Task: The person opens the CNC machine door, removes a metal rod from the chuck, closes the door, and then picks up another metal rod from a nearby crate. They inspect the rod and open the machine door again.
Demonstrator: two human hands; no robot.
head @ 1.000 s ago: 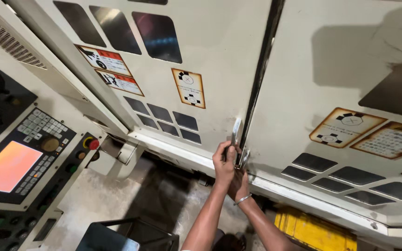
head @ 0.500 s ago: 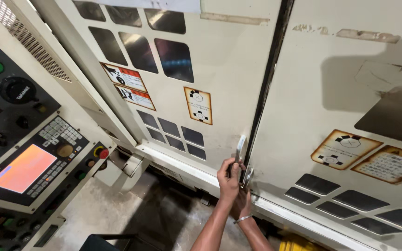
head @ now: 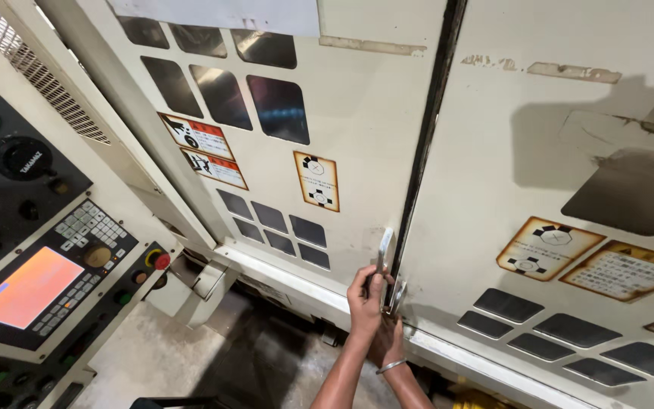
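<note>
Two cream sliding doors of a large machine meet at a dark vertical seam point(head: 425, 151). My left hand point(head: 363, 299) is closed around the metal handle point(head: 384, 246) at the edge of the left door point(head: 357, 113). My right hand point(head: 389, 342), with a thin bracelet at its wrist, sits just below and partly behind the left hand. It grips the small handle point(head: 398, 294) on the right door point(head: 509, 174). The two hands touch each other at the seam.
A control panel point(head: 32, 250) with an orange screen point(head: 23, 286), keypad, knobs and a red button point(head: 162, 261) stands at the left. Dark window panes and warning stickers cover both doors. A grimy floor point(head: 191, 363) lies below, with something yellow at the lower right edge.
The view has tilted upward, so both hands sit lower in the picture. They stay gripping the handles at the seam, and the doors look unchanged.
</note>
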